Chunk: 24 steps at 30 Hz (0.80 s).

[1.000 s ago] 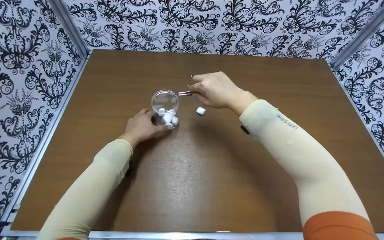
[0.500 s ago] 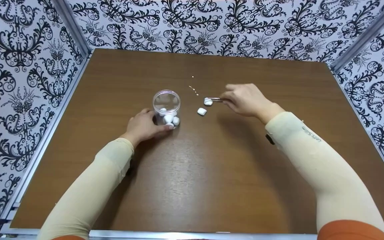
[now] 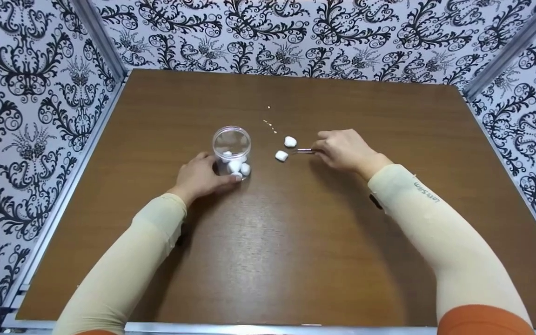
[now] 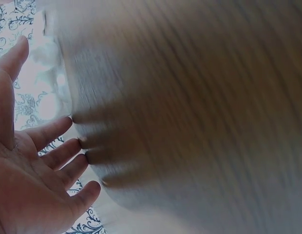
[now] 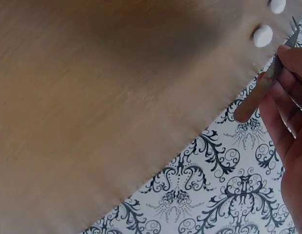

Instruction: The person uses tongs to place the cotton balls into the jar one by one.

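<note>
In the head view, my left hand (image 3: 200, 176) holds a clear jar (image 3: 232, 144), thumb in front and fingers behind. Inside lie several soft white lumps (image 3: 234, 166), like marshmallows or cotton balls. My right hand (image 3: 345, 149) pinches metal tweezers (image 3: 305, 150), their tips pointing left. Right of the jar, two white lumps rest on the table: one farther back (image 3: 290, 141) and one nearer (image 3: 281, 156). The tweezer tips are close beside the nearer lump; whether they touch it I cannot tell. The right wrist view shows the tweezers (image 5: 260, 95) between thumb and fingers.
The brown wooden table (image 3: 249, 260) has patterned walls (image 3: 286, 37) at its back and sides. A short trail of tiny white crumbs (image 3: 270, 125) lies behind the two lumps. A metal rail (image 3: 249, 328) runs along the front edge.
The tweezers have come out of the jar with a white lump, set it on the table behind the other one and let go. They have since moved nearer to the front lump.
</note>
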Each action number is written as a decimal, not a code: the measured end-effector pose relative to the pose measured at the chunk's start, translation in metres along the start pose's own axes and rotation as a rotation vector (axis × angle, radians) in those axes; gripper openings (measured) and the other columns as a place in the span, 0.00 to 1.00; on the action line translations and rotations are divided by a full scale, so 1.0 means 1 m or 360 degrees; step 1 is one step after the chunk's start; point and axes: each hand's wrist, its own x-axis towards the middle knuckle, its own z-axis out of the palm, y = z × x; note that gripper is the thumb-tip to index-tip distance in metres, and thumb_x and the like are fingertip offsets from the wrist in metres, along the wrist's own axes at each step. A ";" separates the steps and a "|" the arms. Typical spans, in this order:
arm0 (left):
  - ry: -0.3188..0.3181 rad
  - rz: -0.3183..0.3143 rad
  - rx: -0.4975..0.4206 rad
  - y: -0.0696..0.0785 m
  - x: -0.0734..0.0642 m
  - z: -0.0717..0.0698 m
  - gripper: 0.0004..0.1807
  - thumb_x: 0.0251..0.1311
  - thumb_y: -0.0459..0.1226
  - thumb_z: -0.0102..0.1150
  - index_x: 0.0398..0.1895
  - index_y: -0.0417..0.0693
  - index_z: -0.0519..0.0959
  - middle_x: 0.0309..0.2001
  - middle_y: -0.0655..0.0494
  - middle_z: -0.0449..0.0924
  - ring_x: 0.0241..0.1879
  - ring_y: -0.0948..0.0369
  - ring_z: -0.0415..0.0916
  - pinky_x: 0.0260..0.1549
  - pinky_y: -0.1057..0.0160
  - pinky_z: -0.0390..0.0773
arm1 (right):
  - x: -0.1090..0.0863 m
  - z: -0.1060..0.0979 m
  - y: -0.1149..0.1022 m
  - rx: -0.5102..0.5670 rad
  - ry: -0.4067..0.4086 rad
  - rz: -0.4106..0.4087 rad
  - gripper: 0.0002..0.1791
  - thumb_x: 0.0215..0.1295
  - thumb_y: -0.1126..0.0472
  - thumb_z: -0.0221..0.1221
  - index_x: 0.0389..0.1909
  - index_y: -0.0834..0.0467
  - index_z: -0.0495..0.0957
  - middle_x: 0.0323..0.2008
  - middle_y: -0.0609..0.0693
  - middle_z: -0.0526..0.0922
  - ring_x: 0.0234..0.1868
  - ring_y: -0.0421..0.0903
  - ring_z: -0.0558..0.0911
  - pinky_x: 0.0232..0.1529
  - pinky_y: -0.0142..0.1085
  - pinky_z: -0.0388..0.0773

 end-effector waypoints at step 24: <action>0.0020 -0.0008 -0.0010 -0.002 0.002 0.002 0.48 0.38 0.73 0.55 0.59 0.52 0.72 0.57 0.50 0.67 0.57 0.51 0.63 0.54 0.43 0.55 | 0.019 0.009 -0.006 -0.0017 -0.0078 -0.0028 0.03 0.56 0.58 0.61 0.27 0.53 0.80 0.23 0.46 0.68 0.19 0.47 0.70 0.20 0.45 0.68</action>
